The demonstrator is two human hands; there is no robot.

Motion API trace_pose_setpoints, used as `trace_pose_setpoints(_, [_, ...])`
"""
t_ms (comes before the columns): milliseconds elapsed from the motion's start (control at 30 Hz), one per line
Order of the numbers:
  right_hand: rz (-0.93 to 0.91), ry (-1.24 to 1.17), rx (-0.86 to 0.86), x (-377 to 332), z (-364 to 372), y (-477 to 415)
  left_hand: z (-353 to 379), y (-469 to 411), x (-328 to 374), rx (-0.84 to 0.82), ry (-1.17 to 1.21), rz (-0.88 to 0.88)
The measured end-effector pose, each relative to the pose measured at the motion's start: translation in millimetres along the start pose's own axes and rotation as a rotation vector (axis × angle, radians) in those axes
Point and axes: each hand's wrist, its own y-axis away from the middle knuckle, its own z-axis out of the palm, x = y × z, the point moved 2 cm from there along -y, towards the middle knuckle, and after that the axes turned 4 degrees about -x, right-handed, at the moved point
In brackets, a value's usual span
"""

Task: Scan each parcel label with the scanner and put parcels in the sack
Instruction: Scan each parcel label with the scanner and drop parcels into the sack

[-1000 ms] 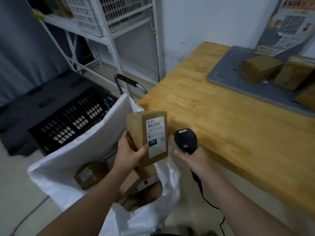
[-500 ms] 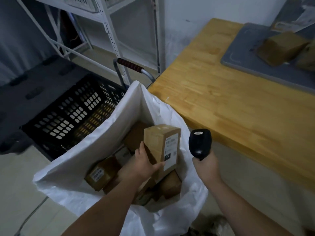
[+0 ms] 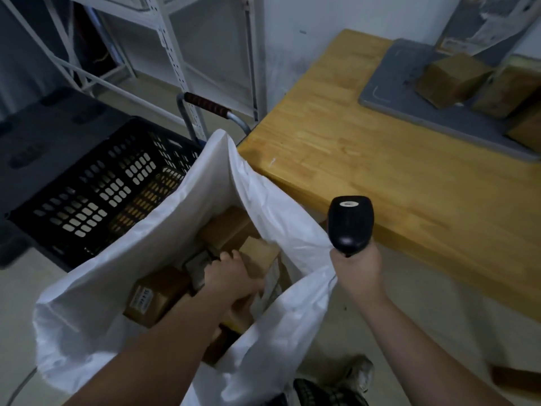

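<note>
Parcel [image 3: 258,254] sits inside sack [image 3: 164,230], gripped by left hand [image 3: 231,276]; right hand [image 3: 358,269] clasps scanner [image 3: 349,221] alongside.

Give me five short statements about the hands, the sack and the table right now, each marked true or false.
1. The right hand grips the scanner. True.
2. The left hand holds a parcel down inside the sack. True.
3. That parcel is the only one in the sack. False: other parcels lie in it too.
4. The grey mat on the table is bare. False: boxes sit on it.
5. A black crate stands beside the sack. True.
</note>
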Motion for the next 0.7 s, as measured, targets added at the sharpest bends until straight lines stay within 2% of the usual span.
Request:
trace_pose_setpoints(67, [0.040, 0.000, -0.025, 7, 1, 3, -6, -6, 2, -0.021, 0.284, -0.017])
trace_pose_setpoints(133, [0.079, -0.020, -0.042, 13, 0, 4, -12, -11, 2, 0.037, 0.552, -0.053])
trace_pose_setpoints(233, [0.056, 0.042, -0.095, 16, 1, 3, -12, -20, 8, 0.152, 0.796, -0.138])
trace_pose_setpoints(300, [0.050, 0.071, -0.117, 18, 5, 3, -7, -27, 18, 0.097, 0.766, -0.050])
trace_pose_setpoints(367, [0.059, 0.109, -0.129, 21, 6, -1, 2, -31, 32, -0.105, 0.584, 0.130])
trace_pose_setpoints(400, [0.070, 0.129, -0.137, 23, 6, -5, 4, -32, 37, -0.137, 0.483, 0.191])
trace_pose_setpoints(433, [0.082, 0.146, -0.144, 26, 6, -8, 4, -32, 40, -0.112, 0.430, 0.206])
trace_pose_setpoints(567, [0.129, 0.188, -0.192, 32, 1, -25, -13, -32, 44, 0.187, 0.436, 0.166])
trace_pose_setpoints(700, [0.093, 0.151, -0.237, 24, -9, -35, -47, -13, 57, 0.407, 0.555, 0.283])
